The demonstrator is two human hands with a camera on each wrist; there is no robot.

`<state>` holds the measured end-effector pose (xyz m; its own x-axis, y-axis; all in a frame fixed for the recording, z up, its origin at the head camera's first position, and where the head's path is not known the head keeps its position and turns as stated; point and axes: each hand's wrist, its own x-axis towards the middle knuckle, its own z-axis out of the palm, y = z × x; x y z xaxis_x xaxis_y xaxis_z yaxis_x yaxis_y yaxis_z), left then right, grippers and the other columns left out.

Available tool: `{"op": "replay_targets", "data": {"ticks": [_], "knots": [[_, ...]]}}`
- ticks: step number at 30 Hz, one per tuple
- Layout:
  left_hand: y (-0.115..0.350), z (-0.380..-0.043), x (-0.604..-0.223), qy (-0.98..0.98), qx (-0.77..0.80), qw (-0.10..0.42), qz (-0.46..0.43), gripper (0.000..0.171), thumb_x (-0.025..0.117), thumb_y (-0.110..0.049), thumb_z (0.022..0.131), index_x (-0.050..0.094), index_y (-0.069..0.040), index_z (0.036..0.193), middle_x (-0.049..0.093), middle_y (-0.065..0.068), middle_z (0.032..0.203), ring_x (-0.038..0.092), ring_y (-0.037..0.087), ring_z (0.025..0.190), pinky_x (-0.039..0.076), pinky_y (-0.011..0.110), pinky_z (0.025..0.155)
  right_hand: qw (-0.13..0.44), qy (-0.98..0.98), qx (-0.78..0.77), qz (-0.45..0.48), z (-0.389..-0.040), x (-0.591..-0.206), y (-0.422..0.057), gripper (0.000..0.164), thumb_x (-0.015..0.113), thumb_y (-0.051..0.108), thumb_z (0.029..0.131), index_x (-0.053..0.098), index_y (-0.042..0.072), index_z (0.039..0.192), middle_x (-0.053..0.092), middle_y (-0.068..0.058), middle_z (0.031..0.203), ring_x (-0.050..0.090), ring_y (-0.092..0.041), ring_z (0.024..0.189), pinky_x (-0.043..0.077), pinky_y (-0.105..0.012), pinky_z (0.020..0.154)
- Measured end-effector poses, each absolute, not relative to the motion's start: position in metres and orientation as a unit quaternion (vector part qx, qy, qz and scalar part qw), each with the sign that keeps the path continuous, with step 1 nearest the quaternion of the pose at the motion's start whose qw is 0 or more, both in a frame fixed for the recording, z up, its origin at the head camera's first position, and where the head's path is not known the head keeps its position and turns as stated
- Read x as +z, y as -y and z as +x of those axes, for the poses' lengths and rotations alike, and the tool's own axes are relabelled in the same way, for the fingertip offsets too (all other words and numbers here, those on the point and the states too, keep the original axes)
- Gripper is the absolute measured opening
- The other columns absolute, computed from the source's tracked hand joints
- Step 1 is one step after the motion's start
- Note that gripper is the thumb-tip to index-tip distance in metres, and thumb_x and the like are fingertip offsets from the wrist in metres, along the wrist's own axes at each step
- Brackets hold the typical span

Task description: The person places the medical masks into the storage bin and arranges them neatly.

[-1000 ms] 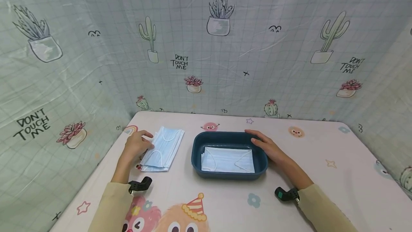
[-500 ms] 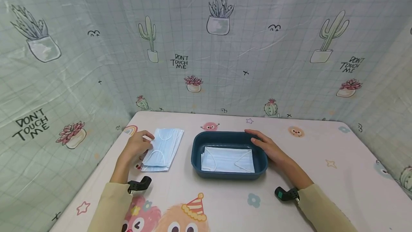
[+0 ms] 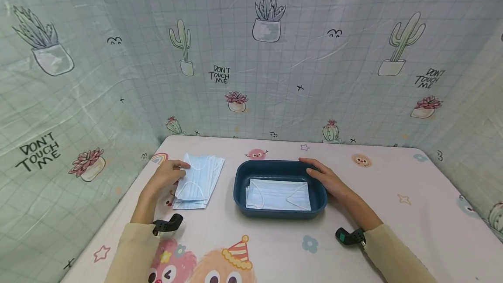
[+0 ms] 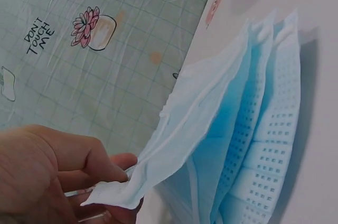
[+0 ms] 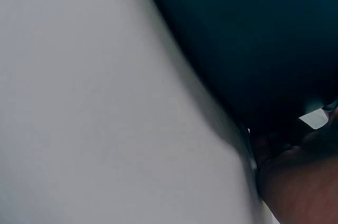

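My left hand [image 3: 167, 174] pinches the left edge of the top face mask in a small pile of pale blue face masks [image 3: 198, 182] on the table. In the left wrist view, thumb and fingers hold a corner of that lifted mask [image 4: 185, 129], and further pleated masks [image 4: 269, 150] fan out beneath it. A dark blue plastic bin [image 3: 280, 215] stands right of the pile, with a few face masks [image 3: 279, 195] lying flat inside. My right hand [image 3: 330, 182] holds the bin's right end at the far corner; some of its fingers are hidden behind the wall.
The white table [image 3: 271, 252] has printed cartoon figures. A patterned curtain [image 3: 251, 69] hangs behind it and along the sides. Each wrist carries a black camera mount, such as the left mount [image 3: 169, 223].
My left hand has shifted slightly along the pile's left edge, away from me. The top mask has turned a little and its far end now sits higher. The right hand and bin have stayed put.
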<state>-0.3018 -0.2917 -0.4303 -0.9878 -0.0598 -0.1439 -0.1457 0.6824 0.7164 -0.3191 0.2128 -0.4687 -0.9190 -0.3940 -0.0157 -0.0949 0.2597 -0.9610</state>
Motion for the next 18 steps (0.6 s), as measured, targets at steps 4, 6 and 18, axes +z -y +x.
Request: {"op": "replay_targets", "data": {"ticks": [4, 6, 18], "knots": [[0.291, -0.299, -0.424, -0.909, 0.410, 0.051, -0.046, 0.038, 0.053, -0.009, 0.099, 0.064, 0.003, 0.134, 0.057, 0.028, 0.141, 0.056, 0.032, 0.110, 0.057, 0.035, 0.080, 0.127, -0.784, -0.586, -0.160, -0.319, -0.468, -0.213, 0.050, 0.045, 0.028, 0.110, 0.040, 0.017, 0.159, 0.030, -0.013, 0.170, 0.018, -0.041, 0.159, 0.010, -0.072, 0.124], [0.291, -0.298, -0.421, -0.907, 0.415, 0.050, -0.042, 0.039, 0.052, -0.009, 0.100, 0.062, 0.002, 0.136, 0.056, 0.027, 0.140, 0.055, 0.031, 0.108, 0.056, 0.034, 0.077, 0.127, -0.784, -0.587, -0.158, -0.319, -0.468, -0.213, 0.050, 0.046, 0.029, 0.110, 0.040, 0.018, 0.159, 0.030, -0.012, 0.169, 0.018, -0.041, 0.159, 0.009, -0.071, 0.124], [0.284, -0.293, -0.398, -0.908, 0.419, 0.019, 0.001, 0.045, 0.047, -0.002, 0.096, 0.060, 0.001, 0.139, 0.052, 0.028, 0.147, 0.054, 0.036, 0.115, 0.058, 0.032, 0.073, 0.128, -0.783, -0.588, -0.157, -0.321, -0.470, -0.214, 0.050, 0.046, 0.027, 0.110, 0.039, 0.018, 0.159, 0.030, -0.012, 0.170, 0.018, -0.041, 0.159, 0.009, -0.071, 0.124]]}}
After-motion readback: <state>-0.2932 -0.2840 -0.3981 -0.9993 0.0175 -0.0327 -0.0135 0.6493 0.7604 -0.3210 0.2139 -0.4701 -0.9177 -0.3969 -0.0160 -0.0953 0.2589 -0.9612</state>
